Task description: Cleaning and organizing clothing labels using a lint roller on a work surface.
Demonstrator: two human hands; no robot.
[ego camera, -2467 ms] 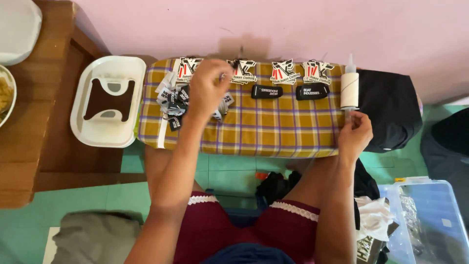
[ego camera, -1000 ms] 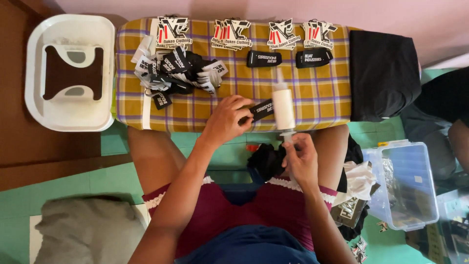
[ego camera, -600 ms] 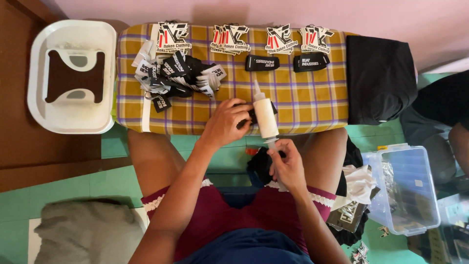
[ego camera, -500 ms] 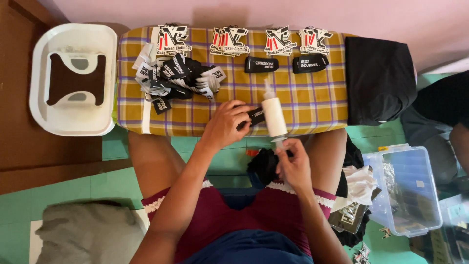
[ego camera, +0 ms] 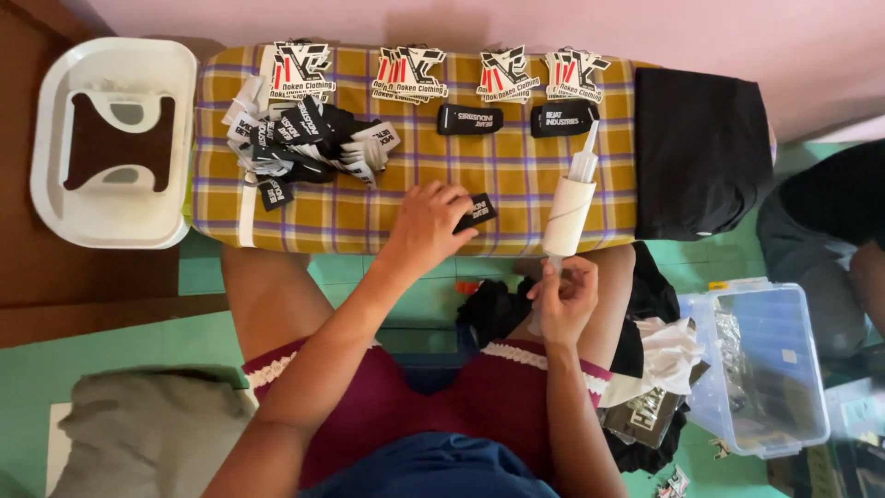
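My left hand (ego camera: 426, 226) rests on the yellow plaid padded board (ego camera: 516, 175), its fingertips pinning a small black label (ego camera: 480, 210) near the front edge. My right hand (ego camera: 562, 297) is below the board's edge and grips the thin handle of a white roller (ego camera: 568, 214). The roller lies tilted over the board, its clear tip pointing away from me. A loose pile of black and white labels (ego camera: 304, 143) sits on the board's left part.
Several stacks of printed tags (ego camera: 410, 72) line the far edge, with two black labels (ego camera: 468, 119) below them. A folded black garment (ego camera: 701, 152) covers the board's right end. A white plastic stool (ego camera: 111, 143) stands at left, a clear bin (ego camera: 756, 369) at right. Another person (ego camera: 834, 207) sits at far right.
My left hand left the label pile and brought one black label to the front edge. My right hand took the roller from the board's right end and holds it beside the label.
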